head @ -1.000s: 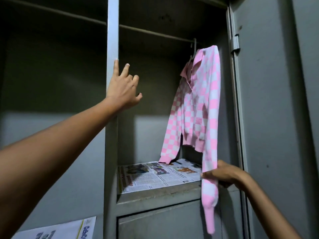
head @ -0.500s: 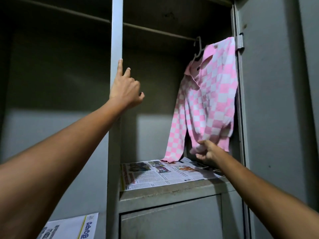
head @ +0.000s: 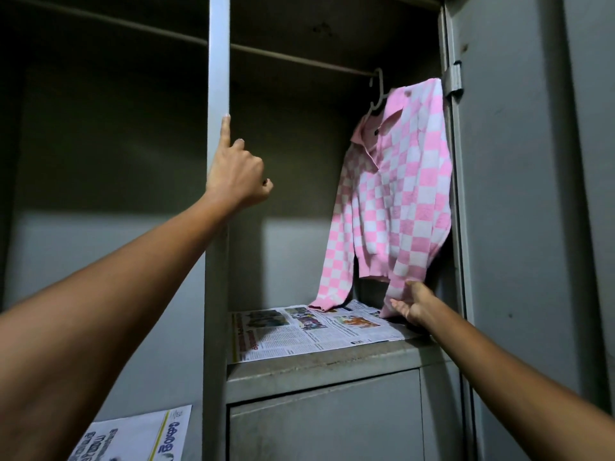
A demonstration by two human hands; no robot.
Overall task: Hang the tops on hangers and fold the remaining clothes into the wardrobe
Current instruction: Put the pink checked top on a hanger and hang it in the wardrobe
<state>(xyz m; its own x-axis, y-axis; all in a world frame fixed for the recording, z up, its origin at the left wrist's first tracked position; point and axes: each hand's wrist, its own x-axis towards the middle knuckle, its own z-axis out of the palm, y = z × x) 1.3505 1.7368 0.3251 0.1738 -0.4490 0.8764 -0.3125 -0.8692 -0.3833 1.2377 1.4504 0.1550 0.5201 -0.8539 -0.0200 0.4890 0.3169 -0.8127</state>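
Your right hand point(head: 411, 306) is pinching the loose sleeve of the top point(head: 396, 194), which is hanging on a hanger point(head: 377, 94) at the rod's point(head: 299, 59) far right end, its long axis running straight down above that hand. Your left hand point(head: 236, 169) is resting one raised finger on the post point(head: 218, 61), other fingers curled, well apart from the top, so the right is nearer for tucking the sleeve inward.

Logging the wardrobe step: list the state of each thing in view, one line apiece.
Pink checkered top: hung on a hanger, one sleeve end lying on the newspaper.
White hanger: hooked on the rail.
Rail: carries only that hanger.
Newspaper: spread flat on the shelf.
Wardrobe door: open.
Left hand: index finger on the centre post.
Right hand: holds the other sleeve.
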